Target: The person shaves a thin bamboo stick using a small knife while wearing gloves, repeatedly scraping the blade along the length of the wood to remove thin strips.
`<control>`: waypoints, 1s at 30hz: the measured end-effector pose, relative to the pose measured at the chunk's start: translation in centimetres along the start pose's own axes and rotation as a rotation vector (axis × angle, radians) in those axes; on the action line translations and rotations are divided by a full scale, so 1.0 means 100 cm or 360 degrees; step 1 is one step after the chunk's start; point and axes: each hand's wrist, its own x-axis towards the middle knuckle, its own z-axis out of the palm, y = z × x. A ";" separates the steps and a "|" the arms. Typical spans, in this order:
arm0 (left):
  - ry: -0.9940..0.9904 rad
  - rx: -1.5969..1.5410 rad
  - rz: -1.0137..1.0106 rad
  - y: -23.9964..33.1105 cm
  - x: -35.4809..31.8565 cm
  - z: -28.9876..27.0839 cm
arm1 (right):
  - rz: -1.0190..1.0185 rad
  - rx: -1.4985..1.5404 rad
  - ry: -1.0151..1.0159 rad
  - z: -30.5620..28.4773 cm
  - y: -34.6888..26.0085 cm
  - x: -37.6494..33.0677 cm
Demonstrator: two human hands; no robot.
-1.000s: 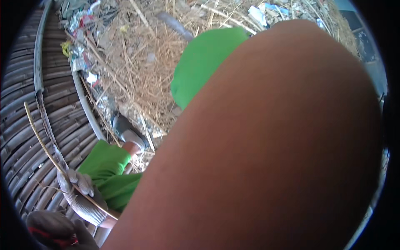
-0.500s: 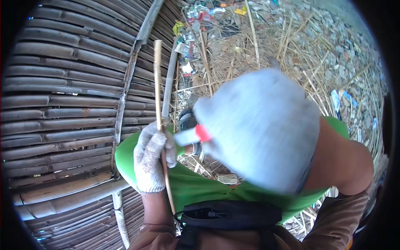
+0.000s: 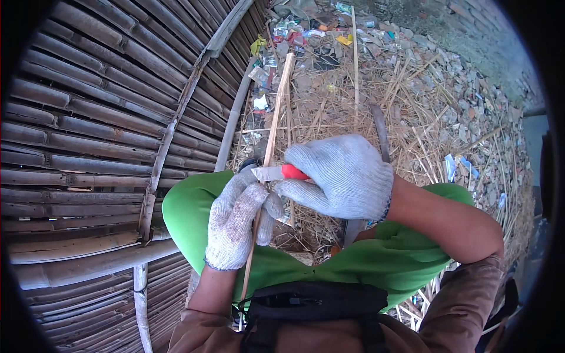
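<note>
My left hand [image 3: 235, 220], in a grey knit glove, grips a long thin bamboo strip [image 3: 275, 112] that runs from my lap up and away over the ground. My right hand [image 3: 338, 176], also gloved, holds a small knife with a red handle [image 3: 292, 172]; its blade [image 3: 266, 173] lies across the strip just above my left fingers. Both hands meet above my green trouser legs [image 3: 188, 220]. The strip's lower end disappears behind a black waist pouch [image 3: 312, 303].
A wall of stacked bamboo poles [image 3: 88, 147] fills the left side. Dry straw, bamboo scraps and litter [image 3: 382, 100] cover the ground ahead and to the right. A curved dark blade [image 3: 379, 132] lies on the straw behind my right hand.
The view has steadied. My right hand has moved back from the camera and now sits lower, with the knife on the strip; my left hand still grips the strip.
</note>
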 end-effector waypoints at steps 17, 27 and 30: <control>0.0112 0.0454 0.0094 -0.008 -0.013 -0.008 | 0.0070 -0.0557 0.0090 -0.012 0.047 0.044; 0.0018 0.0520 0.0079 -0.012 -0.011 -0.010 | 0.0300 -0.0715 0.0078 -0.027 0.078 0.052; -0.0053 0.0271 -0.0082 -0.008 -0.015 -0.011 | 0.0287 -0.0609 0.0124 -0.017 0.053 0.049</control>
